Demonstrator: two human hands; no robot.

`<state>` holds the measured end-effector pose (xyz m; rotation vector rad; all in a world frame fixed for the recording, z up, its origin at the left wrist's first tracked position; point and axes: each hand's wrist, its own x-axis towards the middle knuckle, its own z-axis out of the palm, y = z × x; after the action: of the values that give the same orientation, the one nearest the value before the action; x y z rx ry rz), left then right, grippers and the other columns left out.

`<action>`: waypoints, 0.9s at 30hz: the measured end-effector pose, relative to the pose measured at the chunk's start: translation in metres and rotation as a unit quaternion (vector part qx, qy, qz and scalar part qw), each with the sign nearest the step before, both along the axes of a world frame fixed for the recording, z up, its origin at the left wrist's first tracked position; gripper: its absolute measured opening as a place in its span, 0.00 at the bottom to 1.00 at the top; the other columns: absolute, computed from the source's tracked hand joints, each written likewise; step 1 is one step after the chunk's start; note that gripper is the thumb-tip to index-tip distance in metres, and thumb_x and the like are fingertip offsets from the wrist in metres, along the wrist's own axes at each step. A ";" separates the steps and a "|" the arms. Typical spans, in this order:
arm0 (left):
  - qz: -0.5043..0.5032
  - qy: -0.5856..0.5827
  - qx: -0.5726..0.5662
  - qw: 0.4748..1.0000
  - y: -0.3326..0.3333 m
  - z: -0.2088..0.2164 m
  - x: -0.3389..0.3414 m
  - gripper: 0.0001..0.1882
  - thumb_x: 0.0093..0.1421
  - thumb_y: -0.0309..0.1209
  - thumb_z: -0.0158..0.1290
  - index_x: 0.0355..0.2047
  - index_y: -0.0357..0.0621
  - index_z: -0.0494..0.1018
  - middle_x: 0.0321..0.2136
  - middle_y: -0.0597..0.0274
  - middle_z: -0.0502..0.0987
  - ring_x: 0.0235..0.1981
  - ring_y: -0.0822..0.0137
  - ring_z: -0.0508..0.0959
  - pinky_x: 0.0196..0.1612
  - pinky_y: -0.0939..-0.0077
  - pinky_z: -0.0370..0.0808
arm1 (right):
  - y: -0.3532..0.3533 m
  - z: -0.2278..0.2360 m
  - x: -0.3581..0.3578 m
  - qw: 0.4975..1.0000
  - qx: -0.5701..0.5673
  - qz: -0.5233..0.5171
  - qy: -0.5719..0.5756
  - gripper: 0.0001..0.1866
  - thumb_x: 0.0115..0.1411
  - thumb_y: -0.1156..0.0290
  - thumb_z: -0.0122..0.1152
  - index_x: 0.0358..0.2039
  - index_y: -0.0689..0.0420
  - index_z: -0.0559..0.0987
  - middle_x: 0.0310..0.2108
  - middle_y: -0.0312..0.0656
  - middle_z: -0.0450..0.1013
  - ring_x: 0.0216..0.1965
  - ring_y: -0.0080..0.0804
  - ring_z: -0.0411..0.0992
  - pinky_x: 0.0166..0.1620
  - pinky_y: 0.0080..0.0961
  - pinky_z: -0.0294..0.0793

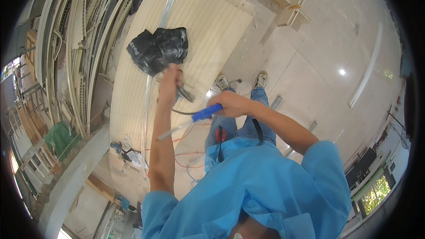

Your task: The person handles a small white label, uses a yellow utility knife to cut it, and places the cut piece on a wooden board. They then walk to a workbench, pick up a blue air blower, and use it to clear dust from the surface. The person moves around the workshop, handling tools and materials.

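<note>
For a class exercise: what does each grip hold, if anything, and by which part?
Right grip: a blue-handled tool with a pale, straight shaft, by its handle. Left grip: too blurred to tell; a thin black cord curves beside it.

A head-worn fisheye looks steeply down, close above the blue shirt [252, 181], toward the floor [318, 64]

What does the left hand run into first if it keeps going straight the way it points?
Likely the crumpled black bundle lying on the pale board, just beyond the left hand. Height above it is unclear from this single view.
</note>
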<state>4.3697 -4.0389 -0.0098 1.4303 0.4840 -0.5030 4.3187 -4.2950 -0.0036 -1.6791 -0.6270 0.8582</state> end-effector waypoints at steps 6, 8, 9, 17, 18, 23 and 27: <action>-0.274 0.141 -0.143 0.940 -0.027 0.042 -0.017 0.31 0.72 0.57 0.41 0.46 0.38 0.74 0.19 0.75 0.64 0.19 0.80 0.62 0.23 0.84 0.59 | -0.005 0.004 0.052 0.983 -0.067 -0.167 -0.026 0.08 0.58 0.71 0.66 0.39 0.56 0.81 0.27 0.43 0.77 0.29 0.37 0.75 0.35 0.34 0.72; -0.375 0.152 -0.067 0.912 -0.010 0.051 -0.017 0.26 0.72 0.53 0.44 0.45 0.40 0.75 0.17 0.77 0.64 0.17 0.81 0.61 0.20 0.83 0.57 | -0.016 -0.014 0.055 0.981 -0.038 -0.159 0.102 0.11 0.59 0.73 0.66 0.43 0.56 0.81 0.27 0.40 0.77 0.28 0.28 0.71 0.35 0.30 0.71; -0.331 0.190 -0.058 0.922 0.000 0.054 -0.018 0.24 0.72 0.51 0.45 0.44 0.40 0.74 0.17 0.78 0.63 0.16 0.83 0.59 0.19 0.84 0.55 | -0.021 -0.026 0.054 0.978 -0.054 -0.172 0.100 0.10 0.60 0.71 0.66 0.42 0.56 0.82 0.25 0.40 0.75 0.27 0.27 0.69 0.34 0.30 0.70; 0.179 0.099 -0.470 0.858 0.156 0.085 -0.043 0.17 0.76 0.44 0.38 0.32 0.48 0.64 0.14 0.76 0.56 0.12 0.81 0.55 0.17 0.83 0.54 | -0.067 -0.124 0.011 0.965 -0.104 -0.191 0.147 0.10 0.61 0.69 0.65 0.42 0.56 0.81 0.27 0.41 0.75 0.29 0.27 0.70 0.37 0.29 0.71; 0.230 0.084 -0.487 0.838 0.172 0.082 -0.048 0.17 0.76 0.44 0.38 0.33 0.48 0.64 0.15 0.75 0.56 0.13 0.80 0.56 0.18 0.83 0.55 | -0.072 -0.130 0.005 0.965 -0.139 -0.175 0.140 0.10 0.61 0.69 0.65 0.42 0.56 0.81 0.28 0.42 0.76 0.30 0.28 0.71 0.38 0.29 0.72; 0.378 -0.023 -0.445 0.812 0.193 0.041 -0.061 0.18 0.75 0.43 0.41 0.33 0.42 0.65 0.17 0.73 0.57 0.15 0.77 0.57 0.23 0.80 0.58 | -0.068 -0.116 -0.010 0.984 -0.165 -0.051 0.040 0.13 0.58 0.66 0.66 0.43 0.53 0.81 0.29 0.47 0.77 0.31 0.42 0.75 0.37 0.36 0.73; 0.347 -0.054 -0.146 0.925 0.114 -0.001 -0.044 0.16 0.73 0.45 0.45 0.30 0.51 0.68 0.19 0.75 0.57 0.18 0.79 0.56 0.23 0.81 0.55 | -0.032 -0.057 -0.009 0.979 -0.120 0.167 0.009 0.15 0.57 0.57 0.63 0.40 0.50 0.82 0.30 0.48 0.79 0.34 0.51 0.77 0.36 0.45 0.73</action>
<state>4.3255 -3.9248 -0.0106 0.9084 0.7490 0.0782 4.3096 -4.3272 -0.0608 -1.8051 -0.8348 1.2279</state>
